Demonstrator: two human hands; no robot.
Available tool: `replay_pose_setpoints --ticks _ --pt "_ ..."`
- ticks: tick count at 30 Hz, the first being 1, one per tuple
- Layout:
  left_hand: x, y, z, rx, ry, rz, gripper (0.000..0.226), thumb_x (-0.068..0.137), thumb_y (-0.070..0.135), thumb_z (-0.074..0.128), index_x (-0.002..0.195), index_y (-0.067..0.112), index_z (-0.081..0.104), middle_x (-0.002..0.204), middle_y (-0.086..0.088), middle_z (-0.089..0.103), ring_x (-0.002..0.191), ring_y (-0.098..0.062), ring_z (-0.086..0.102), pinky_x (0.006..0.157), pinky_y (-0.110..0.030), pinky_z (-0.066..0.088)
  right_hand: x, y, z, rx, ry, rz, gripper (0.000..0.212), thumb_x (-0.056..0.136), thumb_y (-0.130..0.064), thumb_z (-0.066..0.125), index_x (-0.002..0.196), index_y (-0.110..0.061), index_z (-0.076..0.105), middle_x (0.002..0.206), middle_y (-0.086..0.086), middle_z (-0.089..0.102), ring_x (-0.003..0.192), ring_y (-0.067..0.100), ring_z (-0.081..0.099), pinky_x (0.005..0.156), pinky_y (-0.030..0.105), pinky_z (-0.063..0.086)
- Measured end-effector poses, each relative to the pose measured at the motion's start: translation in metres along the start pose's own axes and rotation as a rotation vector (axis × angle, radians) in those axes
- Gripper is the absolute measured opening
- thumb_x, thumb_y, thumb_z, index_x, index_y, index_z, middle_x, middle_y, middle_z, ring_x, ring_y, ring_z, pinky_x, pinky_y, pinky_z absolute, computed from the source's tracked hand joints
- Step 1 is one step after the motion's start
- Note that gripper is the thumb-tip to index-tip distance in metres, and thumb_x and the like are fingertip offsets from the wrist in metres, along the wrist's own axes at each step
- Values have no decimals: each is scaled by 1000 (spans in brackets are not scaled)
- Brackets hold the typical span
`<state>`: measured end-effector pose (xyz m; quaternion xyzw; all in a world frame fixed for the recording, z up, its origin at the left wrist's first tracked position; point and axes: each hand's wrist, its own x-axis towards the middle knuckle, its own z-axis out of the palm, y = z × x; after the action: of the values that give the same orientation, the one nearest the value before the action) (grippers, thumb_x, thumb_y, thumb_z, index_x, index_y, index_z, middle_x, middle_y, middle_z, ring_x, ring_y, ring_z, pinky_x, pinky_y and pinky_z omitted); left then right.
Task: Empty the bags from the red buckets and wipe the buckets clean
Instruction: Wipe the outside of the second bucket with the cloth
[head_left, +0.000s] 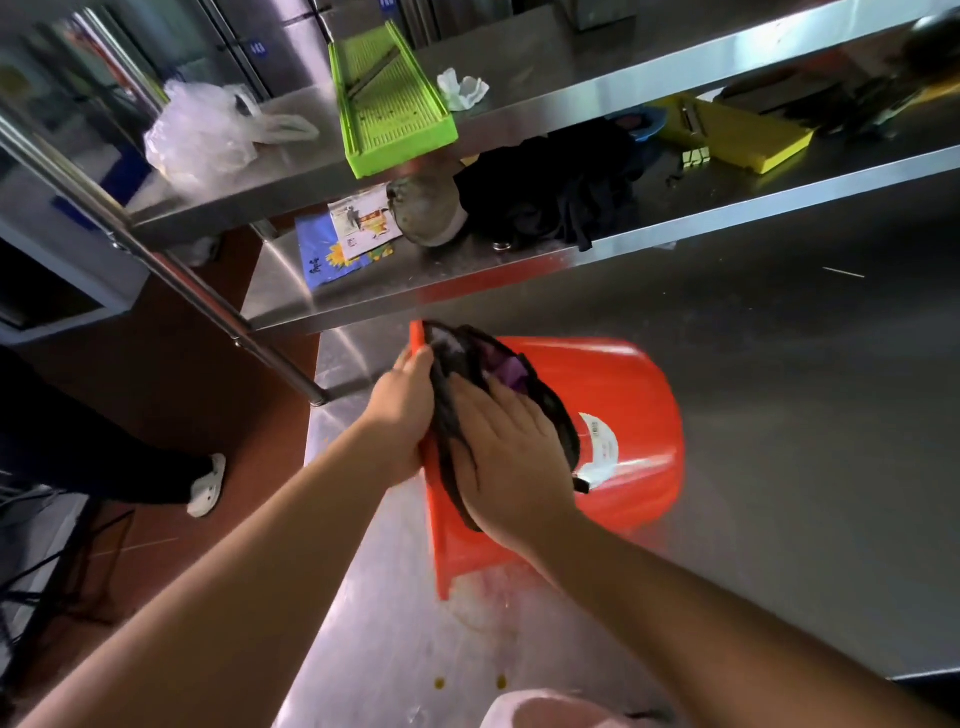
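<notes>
Gripping the rim of the red bucket, the left hand steadies it on its side on the steel table, while the right hand presses flat, fingers spread, on the dark bag at the mouth. Bucket looks light, stiff, probably slick; bag soft, best pinched at its edge. Shelves stand behind.

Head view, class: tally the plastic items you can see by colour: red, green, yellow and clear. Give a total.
Red: 1, the red bucket
Green: 1, the green slicer tray
Yellow: 1, the yellow slicer
Clear: 1, the clear plastic bag
Total: 4
</notes>
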<state>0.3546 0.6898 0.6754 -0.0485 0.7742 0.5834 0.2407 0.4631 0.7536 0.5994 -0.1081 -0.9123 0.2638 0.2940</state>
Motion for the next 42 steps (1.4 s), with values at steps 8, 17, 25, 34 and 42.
replay_pose_setpoints --ticks 8,17,25,34,42 --pt "13 -11 4 29 20 -25 31 109 37 43 101 26 71 97 0 78 82 -13 76 70 -27 61 7 31 7 -118 3 -107 45 100 -32 46 143 -20 54 146 -5 55 136 24 48 107 41 38" --pt "15 -10 5 -47 -20 -53 32 112 42 37 116 28 65 97 -9 81 73 -30 79 59 -39 63 -8 150 -44 -199 81 569 42 95 -33 53 134 -18 53 139 5 55 127 33 49 102 48 42" --pt "-2 23 18 -93 20 -106 44 97 47 60 114 7 72 108 -23 76 96 -39 76 84 -58 62 -9 176 -56 169 122 889 30 95 -39 52 115 -18 57 117 12 62 105 35 60 80 37 46" --pt "-28 20 15 9 -262 -23 19 108 41 50 114 45 68 115 -17 76 104 -39 75 93 -60 59 -14 177 -52 231 46 1002 29 92 -46 47 110 -25 58 112 8 67 100 33 63 76 34 42" --pt "-21 35 39 75 -103 -15 37 105 49 46 136 32 59 134 -10 68 111 -36 72 94 -60 58 6 51 -45 149 94 388 43 94 -30 52 135 -17 56 132 1 63 121 25 56 102 41 42"
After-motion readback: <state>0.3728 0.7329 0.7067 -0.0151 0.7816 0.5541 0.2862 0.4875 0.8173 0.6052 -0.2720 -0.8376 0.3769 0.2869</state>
